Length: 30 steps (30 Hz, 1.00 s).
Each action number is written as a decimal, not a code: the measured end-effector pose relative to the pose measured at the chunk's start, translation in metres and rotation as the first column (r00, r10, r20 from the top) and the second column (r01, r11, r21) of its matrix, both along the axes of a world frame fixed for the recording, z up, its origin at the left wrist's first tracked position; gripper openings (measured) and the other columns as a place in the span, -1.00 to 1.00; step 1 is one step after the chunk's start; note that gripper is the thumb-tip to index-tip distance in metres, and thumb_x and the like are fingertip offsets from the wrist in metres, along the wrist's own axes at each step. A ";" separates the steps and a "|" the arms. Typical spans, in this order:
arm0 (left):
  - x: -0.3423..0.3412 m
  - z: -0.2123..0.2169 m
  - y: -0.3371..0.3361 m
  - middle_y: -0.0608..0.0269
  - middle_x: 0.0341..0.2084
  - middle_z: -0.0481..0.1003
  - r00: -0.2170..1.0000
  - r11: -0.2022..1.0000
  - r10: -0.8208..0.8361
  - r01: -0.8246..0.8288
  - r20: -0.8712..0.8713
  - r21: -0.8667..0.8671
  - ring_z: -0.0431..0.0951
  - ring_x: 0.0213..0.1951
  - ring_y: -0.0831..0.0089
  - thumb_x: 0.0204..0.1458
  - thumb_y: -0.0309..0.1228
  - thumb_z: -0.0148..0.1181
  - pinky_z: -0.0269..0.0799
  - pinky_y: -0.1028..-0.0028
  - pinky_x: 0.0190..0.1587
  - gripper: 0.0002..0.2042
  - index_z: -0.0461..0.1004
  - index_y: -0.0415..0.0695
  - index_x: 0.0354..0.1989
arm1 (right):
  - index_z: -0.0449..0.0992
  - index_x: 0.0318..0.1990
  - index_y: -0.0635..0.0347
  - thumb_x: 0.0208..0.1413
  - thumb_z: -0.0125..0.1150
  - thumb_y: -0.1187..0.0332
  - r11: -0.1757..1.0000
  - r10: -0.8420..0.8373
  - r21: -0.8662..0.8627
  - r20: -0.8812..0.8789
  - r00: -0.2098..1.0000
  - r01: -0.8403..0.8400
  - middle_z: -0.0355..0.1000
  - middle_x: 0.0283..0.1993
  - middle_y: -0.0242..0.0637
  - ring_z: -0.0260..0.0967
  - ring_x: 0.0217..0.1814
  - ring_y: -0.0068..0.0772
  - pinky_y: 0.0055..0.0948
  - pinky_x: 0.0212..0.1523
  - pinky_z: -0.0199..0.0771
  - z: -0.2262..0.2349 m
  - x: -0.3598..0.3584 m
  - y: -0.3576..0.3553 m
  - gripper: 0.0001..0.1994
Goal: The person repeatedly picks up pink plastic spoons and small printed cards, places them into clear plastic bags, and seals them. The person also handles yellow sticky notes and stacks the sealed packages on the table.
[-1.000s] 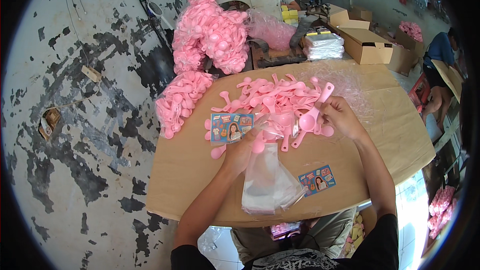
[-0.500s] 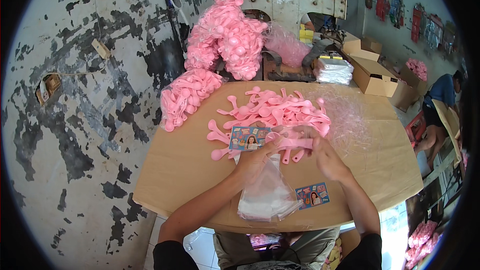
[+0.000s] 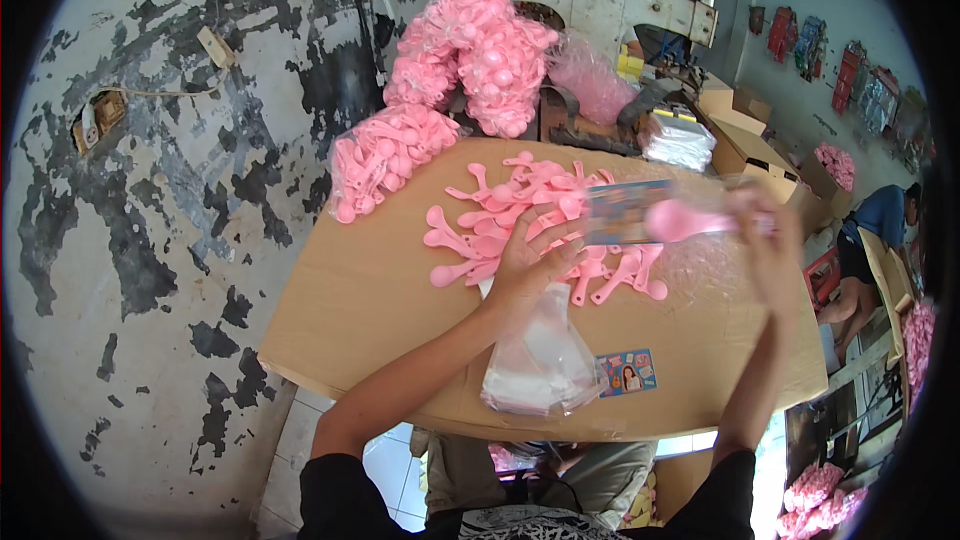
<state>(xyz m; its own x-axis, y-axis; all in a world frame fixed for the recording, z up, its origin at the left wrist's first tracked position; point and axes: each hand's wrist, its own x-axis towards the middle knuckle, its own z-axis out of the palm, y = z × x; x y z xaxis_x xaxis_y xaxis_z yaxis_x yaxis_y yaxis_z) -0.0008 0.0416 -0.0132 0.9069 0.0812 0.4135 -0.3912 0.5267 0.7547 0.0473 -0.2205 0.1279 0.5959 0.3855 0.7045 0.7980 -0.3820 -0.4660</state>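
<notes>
My right hand [image 3: 770,245], smeared by motion, is raised over the right side of the table and closed on a pink plastic spoon [image 3: 680,222]. A blue printed card [image 3: 625,212] is up against the spoon's bowl; whether a clear bag encloses both is too blurred to tell. At the card's left edge, my left hand [image 3: 535,258] has its fingers apart over the front of a pile of pink spoons [image 3: 545,190]. Beneath my left wrist lies a stack of clear plastic bags [image 3: 540,365]. Another blue card [image 3: 628,373] rests beside the stack.
Crumpled clear plastic [image 3: 710,265] lies right of the pile. A filled bag of pink spoons [image 3: 390,155] sits at the table's far left, with more bags [image 3: 470,55] behind. Cardboard boxes [image 3: 745,150] stand at the back right. Another person [image 3: 865,240] sits at far right.
My right hand has swung right and up with the spoon and card. My left hand has opened and moved slightly right. The whole view has shifted a little.
</notes>
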 end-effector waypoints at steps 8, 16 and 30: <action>0.006 0.001 0.001 -0.11 0.24 0.22 0.986 0.983 0.076 -0.099 0.146 0.157 0.18 0.34 0.19 0.12 -0.41 0.26 0.20 0.23 0.33 -0.40 0.05 -0.17 0.25 | 0.47 -0.41 0.33 0.23 0.17 0.36 0.977 0.029 -0.211 0.064 0.998 -0.015 0.27 -0.55 -0.51 0.06 -0.51 -0.75 -0.60 -0.53 0.04 0.037 0.007 -0.008 -0.78; -0.008 0.000 -0.012 -0.03 0.32 0.11 0.948 0.762 -0.095 -0.127 0.303 0.635 0.12 0.38 0.23 0.15 -0.24 0.22 0.09 0.22 0.36 -0.25 -0.06 -0.24 0.39 | 0.61 -0.46 0.28 0.13 0.25 0.26 0.986 0.055 -0.157 -0.050 0.997 -0.062 0.35 -0.74 -0.34 0.26 -0.71 -0.49 -0.40 -0.57 0.26 0.014 -0.004 0.055 -0.75; -0.025 0.027 -0.004 -0.04 0.14 0.39 0.855 0.733 -0.485 0.513 -0.185 0.446 0.42 0.18 0.18 0.30 -0.28 -0.02 0.36 0.26 0.22 -0.52 0.13 -0.26 0.31 | 0.58 -0.19 0.28 0.22 0.25 0.26 0.785 0.580 0.201 -0.571 0.581 -0.586 0.45 -0.44 -0.55 0.29 -0.49 -0.76 -0.62 -0.48 0.33 -0.004 0.039 0.079 -0.77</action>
